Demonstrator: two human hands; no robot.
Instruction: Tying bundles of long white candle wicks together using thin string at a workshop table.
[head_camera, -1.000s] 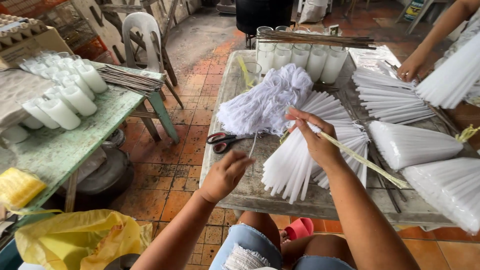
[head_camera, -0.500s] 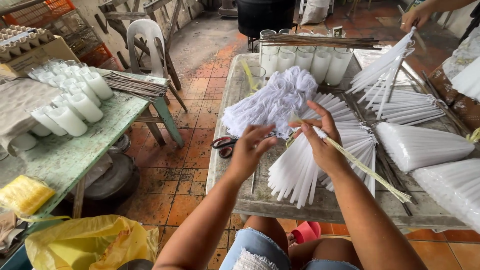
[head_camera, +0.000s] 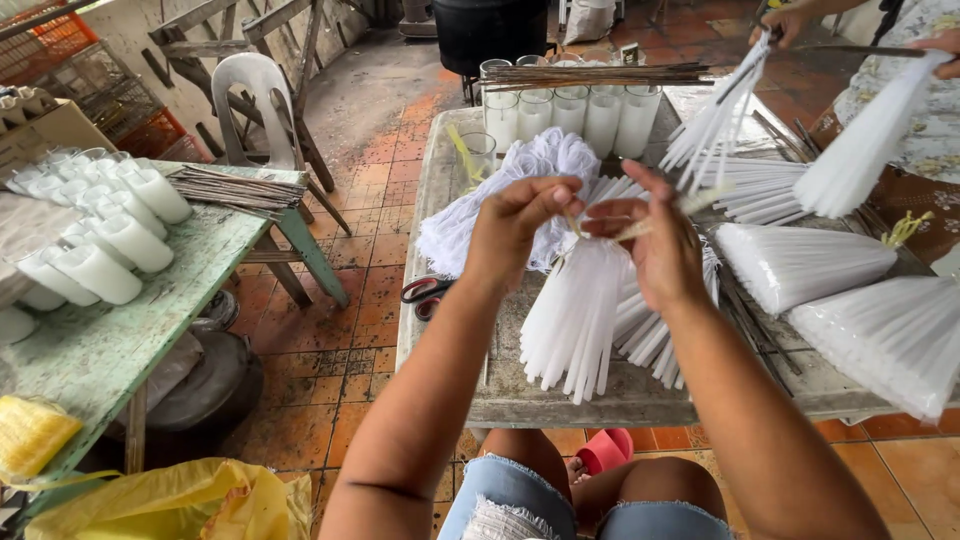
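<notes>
Left hand and right hand raised together, fingers pinching.

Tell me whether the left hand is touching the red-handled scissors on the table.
Apart. The head view shows the left hand raised at the bunch of white candles, while the scissors lie below on the table.

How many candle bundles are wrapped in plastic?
2. Both lie on the right of the table: the farther wrapped bundle, and the nearer wrapped bundle at the picture's edge. More may be hidden.
</notes>
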